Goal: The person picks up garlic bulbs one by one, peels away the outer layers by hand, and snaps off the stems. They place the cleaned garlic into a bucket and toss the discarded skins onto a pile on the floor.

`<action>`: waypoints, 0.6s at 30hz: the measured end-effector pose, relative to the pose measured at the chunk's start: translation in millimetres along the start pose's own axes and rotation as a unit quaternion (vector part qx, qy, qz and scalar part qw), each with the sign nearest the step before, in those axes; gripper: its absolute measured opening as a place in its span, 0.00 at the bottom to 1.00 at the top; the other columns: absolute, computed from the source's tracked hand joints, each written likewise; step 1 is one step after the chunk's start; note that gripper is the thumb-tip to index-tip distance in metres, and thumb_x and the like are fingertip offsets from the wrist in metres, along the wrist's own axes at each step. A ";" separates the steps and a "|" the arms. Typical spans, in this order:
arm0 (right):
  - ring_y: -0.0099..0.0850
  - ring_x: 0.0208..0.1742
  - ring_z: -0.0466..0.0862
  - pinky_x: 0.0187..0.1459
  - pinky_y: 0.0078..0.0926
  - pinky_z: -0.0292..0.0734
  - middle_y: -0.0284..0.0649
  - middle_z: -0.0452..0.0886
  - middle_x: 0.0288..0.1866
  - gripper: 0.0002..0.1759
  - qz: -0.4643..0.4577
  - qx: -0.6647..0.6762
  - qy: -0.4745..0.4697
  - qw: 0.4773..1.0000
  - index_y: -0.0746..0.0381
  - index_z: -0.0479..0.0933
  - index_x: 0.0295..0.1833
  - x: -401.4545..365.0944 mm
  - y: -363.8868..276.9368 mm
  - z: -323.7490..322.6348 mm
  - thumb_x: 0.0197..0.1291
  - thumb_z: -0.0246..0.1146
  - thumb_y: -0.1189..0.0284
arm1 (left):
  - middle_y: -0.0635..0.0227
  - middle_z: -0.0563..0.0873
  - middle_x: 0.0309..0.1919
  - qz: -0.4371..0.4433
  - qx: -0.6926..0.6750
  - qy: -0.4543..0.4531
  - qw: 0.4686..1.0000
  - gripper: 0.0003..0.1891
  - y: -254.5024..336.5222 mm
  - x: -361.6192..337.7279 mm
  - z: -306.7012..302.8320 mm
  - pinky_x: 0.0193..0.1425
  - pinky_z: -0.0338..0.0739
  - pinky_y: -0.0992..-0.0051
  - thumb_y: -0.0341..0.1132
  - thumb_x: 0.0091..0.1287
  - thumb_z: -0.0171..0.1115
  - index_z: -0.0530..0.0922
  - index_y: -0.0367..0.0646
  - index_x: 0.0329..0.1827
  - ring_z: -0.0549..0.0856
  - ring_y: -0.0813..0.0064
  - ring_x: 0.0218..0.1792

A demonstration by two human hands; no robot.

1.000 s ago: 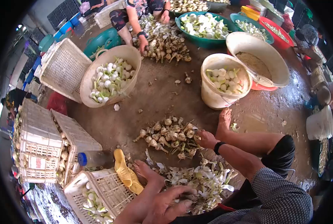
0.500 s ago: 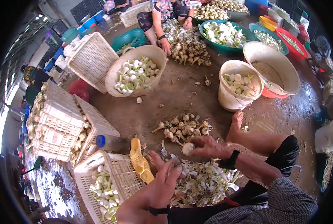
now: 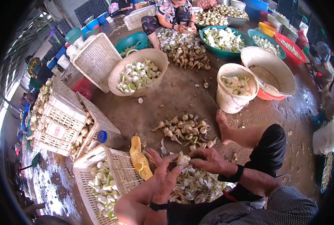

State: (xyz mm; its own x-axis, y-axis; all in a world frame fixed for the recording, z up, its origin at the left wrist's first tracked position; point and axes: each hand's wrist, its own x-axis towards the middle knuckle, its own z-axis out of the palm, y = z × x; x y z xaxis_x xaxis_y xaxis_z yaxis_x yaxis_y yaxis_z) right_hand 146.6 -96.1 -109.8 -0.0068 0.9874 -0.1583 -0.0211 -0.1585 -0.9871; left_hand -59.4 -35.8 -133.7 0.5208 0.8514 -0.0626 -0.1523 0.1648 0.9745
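Garlic bulb (image 3: 182,160) is pinched between both hands above the heap of peelings (image 3: 197,183), its underside hidden by fingers. Left hand (image 3: 166,176) curls its fingertips onto it; right hand (image 3: 211,161) closes thumb and forefinger on the other side. Half a second earlier only the right hand held it, nearer the unpeeled garlic pile (image 3: 184,131)

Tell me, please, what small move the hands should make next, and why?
Probably peel the outer skin off the bulb: both the left hand and right hand grip it over the peel pile, and it looks duller than the white bulbs in the crate.
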 end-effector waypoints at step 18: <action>0.37 0.26 0.83 0.32 0.36 0.76 0.51 0.80 0.27 0.10 -0.039 -0.126 -0.011 0.991 0.69 0.78 0.41 13.5 23.5 17.1 0.64 0.61 0.72 | 0.53 0.83 0.49 0.129 0.286 0.045 0.948 0.18 -6.7 0.1 -6.7 0.54 0.79 0.66 0.24 0.55 0.70 0.79 0.35 0.49 0.84 0.57 0.49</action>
State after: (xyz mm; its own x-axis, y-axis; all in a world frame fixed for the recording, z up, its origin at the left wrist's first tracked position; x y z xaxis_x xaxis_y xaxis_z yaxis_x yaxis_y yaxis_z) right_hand 129.0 -86.6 -134.7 -0.0370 0.9957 -0.0845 0.2286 -0.0739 -0.9707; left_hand -63.9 -33.5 -141.7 0.4509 0.8696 0.2015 0.2286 -0.3307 0.9156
